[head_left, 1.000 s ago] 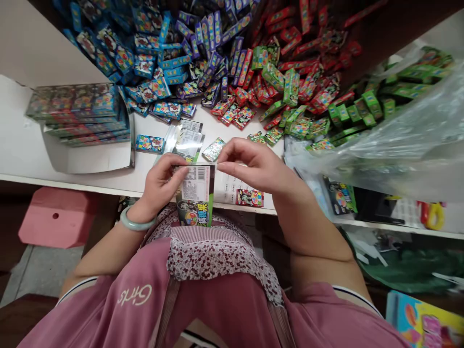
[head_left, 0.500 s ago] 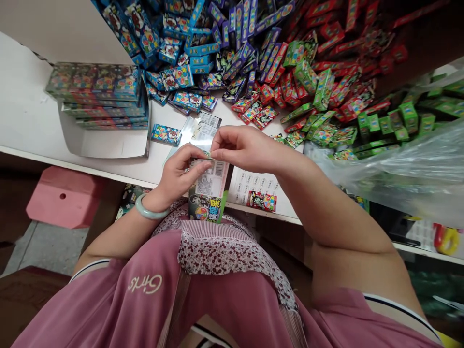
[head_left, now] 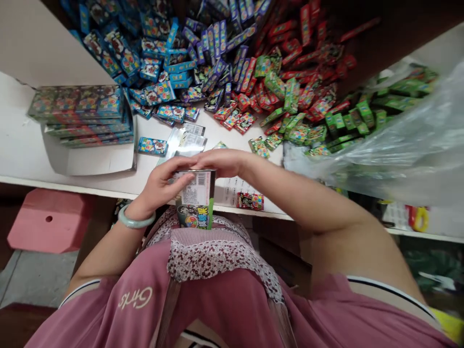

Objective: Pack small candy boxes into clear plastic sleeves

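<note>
A printed candy box (head_left: 195, 193) stands upright in front of my apron, with a white label, a barcode and bright lettering on the side facing me. My left hand (head_left: 168, 181), a pale green bangle on its wrist, is closed around the box's upper left part, thumb on the near face and fingers behind. Across the top edge lies my right hand (head_left: 224, 162), its fingers outstretched and flat, meeting the left fingertips. The far side of the box is hidden. Just beyond my hands are flat printed sheets (head_left: 188, 140) and a small blue candy pack (head_left: 152, 145).
Heaps of blue (head_left: 159, 63), purple (head_left: 215, 41), red (head_left: 300, 58) and green packs (head_left: 358, 118) spread along the back. Stacked boxes (head_left: 81, 113) sit in an open carton (head_left: 90, 162) at left. One red pack (head_left: 250, 200) lies near the table edge. Clear plastic (head_left: 391, 154) covers the right.
My right hand has gone from a fingertip pinch at the box's top to lying flat across its top edge. The left keeps its hold. The whole view has shifted slightly.
</note>
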Available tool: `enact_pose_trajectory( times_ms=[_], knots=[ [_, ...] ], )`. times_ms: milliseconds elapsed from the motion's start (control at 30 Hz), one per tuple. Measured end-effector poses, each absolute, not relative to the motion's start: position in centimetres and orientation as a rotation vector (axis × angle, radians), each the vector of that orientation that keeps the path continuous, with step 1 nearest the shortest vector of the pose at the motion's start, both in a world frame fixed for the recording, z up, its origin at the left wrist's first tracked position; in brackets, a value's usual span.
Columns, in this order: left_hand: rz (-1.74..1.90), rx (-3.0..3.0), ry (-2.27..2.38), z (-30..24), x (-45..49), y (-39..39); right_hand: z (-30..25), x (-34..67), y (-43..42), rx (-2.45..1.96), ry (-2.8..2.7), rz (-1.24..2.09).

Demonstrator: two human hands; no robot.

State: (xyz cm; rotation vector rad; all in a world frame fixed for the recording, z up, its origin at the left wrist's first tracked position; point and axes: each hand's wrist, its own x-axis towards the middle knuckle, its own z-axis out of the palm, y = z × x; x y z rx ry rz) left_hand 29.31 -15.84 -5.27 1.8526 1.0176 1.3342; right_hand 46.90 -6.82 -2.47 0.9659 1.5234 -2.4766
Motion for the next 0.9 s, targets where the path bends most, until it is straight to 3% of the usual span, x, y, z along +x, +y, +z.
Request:
enact_pose_trajectory(
  times_ms=[67,133,200,300,400,633,733,800,900],
  knots=[
    [1.225,1.793,1.071,-4.3,28.4,-16.2,-3.3,47.7,-7.1,0.903,1.539,-2.554],
    [1.295,1.601,1.217,-3.6,27.0,-16.3,-3.4,49.8,-6.9,0.857,1.801,-2.428],
    [1.55,1.32,1.346,-3.4,25.5,-16.1,-3.3,52.7,-6.4,1.036,2.225,-2.019],
    [1.944,0.926,1.377,-4.1,23.9,-15.0,-3.8,56.1,-5.5,1.689,2.599,-1.093],
    [1.96,0.717,1.411,-6.0,23.9,-14.3,-5.0,56.1,-5.7,1.805,2.615,-0.717],
    [1.53,0.786,1.627,-10.8,24.6,-16.0,-7.0,50.7,-7.0,1.737,2.496,-0.578],
    [1.328,1.085,1.758,-11.4,23.4,-16.8,-7.5,51.1,-6.2,1.767,2.55,-0.72],
    [1.159,1.438,1.858,-11.1,22.9,-17.3,-7.7,52.2,-5.6,1.849,2.615,-0.988],
    [0.944,1.951,1.893,-10.0,23.6,-17.6,-7.7,54.1,-5.7,1.861,2.555,-1.819]
  ],
)
